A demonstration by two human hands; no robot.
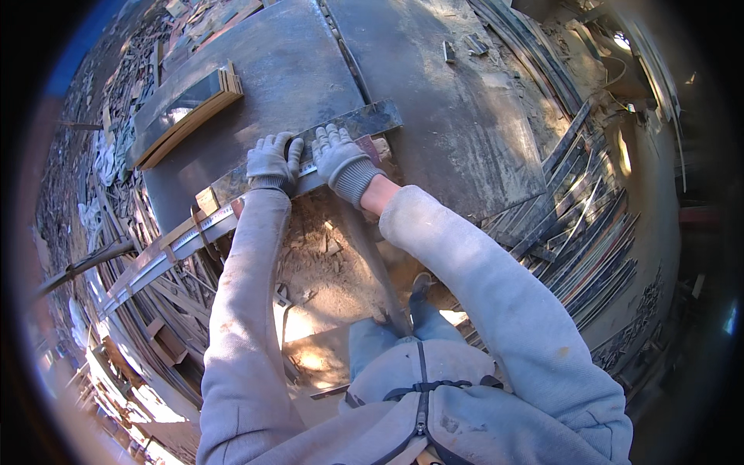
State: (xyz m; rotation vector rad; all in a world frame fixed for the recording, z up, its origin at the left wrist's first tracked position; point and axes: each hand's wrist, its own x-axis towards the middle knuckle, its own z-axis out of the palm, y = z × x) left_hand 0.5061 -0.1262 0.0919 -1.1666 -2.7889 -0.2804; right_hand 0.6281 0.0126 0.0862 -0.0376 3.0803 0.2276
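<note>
My left hand (pixel 271 161), in a grey knit glove, lies on a narrow dark board (pixel 360 122) with its fingers stretched forward and the thumb apart. Close beside it, my right hand (pixel 339 158), gloved the same way, rests flat on that board, fingers extended. The board lies slantwise along the near edge of a large dark metal table (pixel 457 116). Just under my palms runs a rail with a measuring scale (pixel 203 229), reaching out to the lower left. A small wood block (pixel 207 200) sits by the board's left end, and another block (pixel 381 149) is near my right wrist.
A short stack of cut boards (pixel 194 115) lies on the table's left part. A slot (pixel 341 46) crosses the tabletop, and small offcuts (pixel 449 53) lie far right. Long strips (pixel 597 256) are heaped to the right. Sawdust (pixel 325 256) and scraps cover the ground below.
</note>
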